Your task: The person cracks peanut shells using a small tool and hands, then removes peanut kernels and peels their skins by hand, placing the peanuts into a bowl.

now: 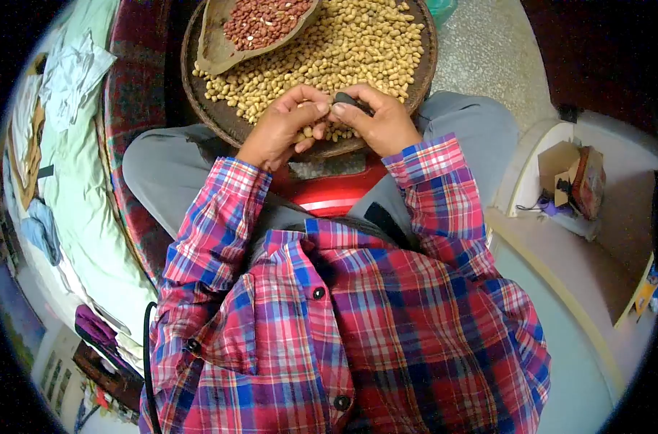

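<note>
A pale green sheet (75, 195) lies at the left. A bowl (211, 54) of red nuts (267, 23), cut off on top, sits in a round tray (431, 54) of peanuts (365, 47). The left hand (289, 124) curls round some peanuts; I can't tell what its fingertips pinch. The right hand (387, 126) grips a dark thing (345, 98), partly hidden. A box (591, 181) stands far right.

The top edge cuts off the far sides of the tray (187, 83) and bowl (210, 43). The right hand (383, 119) partly hides a dark object (355, 103), the left hand (282, 126) some peanuts (307, 132); what sits between both hands is too small to tell.
</note>
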Demonstrator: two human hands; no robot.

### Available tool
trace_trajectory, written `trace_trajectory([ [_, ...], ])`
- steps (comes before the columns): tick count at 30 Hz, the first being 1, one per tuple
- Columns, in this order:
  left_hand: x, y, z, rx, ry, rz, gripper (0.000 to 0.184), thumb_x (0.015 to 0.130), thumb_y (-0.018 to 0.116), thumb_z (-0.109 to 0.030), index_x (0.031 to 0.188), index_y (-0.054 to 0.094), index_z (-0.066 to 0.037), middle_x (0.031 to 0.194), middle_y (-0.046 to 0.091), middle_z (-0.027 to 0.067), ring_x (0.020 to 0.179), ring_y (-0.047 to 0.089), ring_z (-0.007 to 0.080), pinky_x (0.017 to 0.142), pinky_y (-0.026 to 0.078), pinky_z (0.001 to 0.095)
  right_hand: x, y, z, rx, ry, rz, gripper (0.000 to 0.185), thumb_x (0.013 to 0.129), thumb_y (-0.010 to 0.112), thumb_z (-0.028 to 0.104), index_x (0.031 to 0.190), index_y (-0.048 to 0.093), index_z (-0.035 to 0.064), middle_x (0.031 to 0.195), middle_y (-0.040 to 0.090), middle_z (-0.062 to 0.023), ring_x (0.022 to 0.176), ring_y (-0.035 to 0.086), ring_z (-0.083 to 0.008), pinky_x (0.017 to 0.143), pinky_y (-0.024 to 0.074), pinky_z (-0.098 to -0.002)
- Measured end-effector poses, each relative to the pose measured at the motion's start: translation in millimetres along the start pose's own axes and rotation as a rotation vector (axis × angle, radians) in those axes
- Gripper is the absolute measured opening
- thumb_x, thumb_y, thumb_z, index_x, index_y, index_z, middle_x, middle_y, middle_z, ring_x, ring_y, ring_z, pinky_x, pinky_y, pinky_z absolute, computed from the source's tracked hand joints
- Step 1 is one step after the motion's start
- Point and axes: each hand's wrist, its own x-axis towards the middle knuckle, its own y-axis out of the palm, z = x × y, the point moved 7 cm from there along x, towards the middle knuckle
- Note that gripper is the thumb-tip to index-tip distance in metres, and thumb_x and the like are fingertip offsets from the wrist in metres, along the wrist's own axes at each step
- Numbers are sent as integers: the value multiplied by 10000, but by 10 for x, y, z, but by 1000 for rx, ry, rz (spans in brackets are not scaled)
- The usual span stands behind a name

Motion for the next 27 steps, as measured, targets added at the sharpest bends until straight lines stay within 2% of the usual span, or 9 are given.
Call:
trace_trajectory([
  [3,-33,-45,-3,92,48,-34,130,902,592,-203,965,536,-103,698,562,-5,512,469,37,382,308,168,-44,18,66,-88,-37,-8,274,843,669,252,1003,631,33,838,651,-82,790,591,-144,727,471,-299],
  [8,-66,-81,-67,192,56,21,153,884,625,-222,953,541,-114,645,531,-26,485,439,27,377,287,170,-61,24,103,-125,-56,41,300,829,684,275,1008,629,41,834,646,-90,782,593,-148,710,472,-297],
  [11,-78,-83,-74,196,33,60,155,877,634,-218,950,541,-117,646,527,-26,488,434,25,374,281,169,-60,40,122,-193,-97,57,317,823,678,303,1010,625,53,830,641,-118,773,619,-202,697,478,-324],
  [13,-90,-76,-68,200,16,67,155,874,637,-213,949,541,-117,644,525,-26,486,432,26,372,277,169,-69,70,203,-320,-234,75,308,821,661,322,981,621,63,823,634,-147,772,628,-287,682,480,-370],
  [14,-98,-65,-62,172,7,73,155,874,636,-209,947,539,-113,644,524,-25,486,430,27,370,275,168,-77,67,201,-319,-231,74,308,821,661,322,981,621,63,823,634,-147,772,628,-287,682,480,-370],
  [16,-95,-55,-42,142,-3,80,154,874,635,-206,946,538,-109,645,522,-23,487,429,28,368,274,167,-87,67,282,-379,-270,54,286,817,648,322,936,614,63,812,626,-162,774,612,-351,662,473,-414],
  [23,-85,-41,1,65,10,120,148,893,608,-200,952,529,-91,666,530,-8,483,427,33,361,265,173,-120,74,399,-477,-290,31,261,813,645,313,906,610,72,797,620,-157,755,607,-356,645,465,-428],
  [25,-76,-56,24,57,17,113,147,898,601,-204,955,528,-90,675,535,-2,486,430,33,361,264,173,-119,87,371,-529,-235,49,246,821,634,313,894,613,79,802,621,-158,759,609,-356,651,467,-435],
  [27,-74,-59,35,-6,5,137,144,908,585,-210,957,526,-88,712,550,11,501,441,37,361,277,173,-124,97,381,-500,-262,22,264,824,629,322,929,610,79,805,624,-157,763,611,-357,658,468,-440],
])
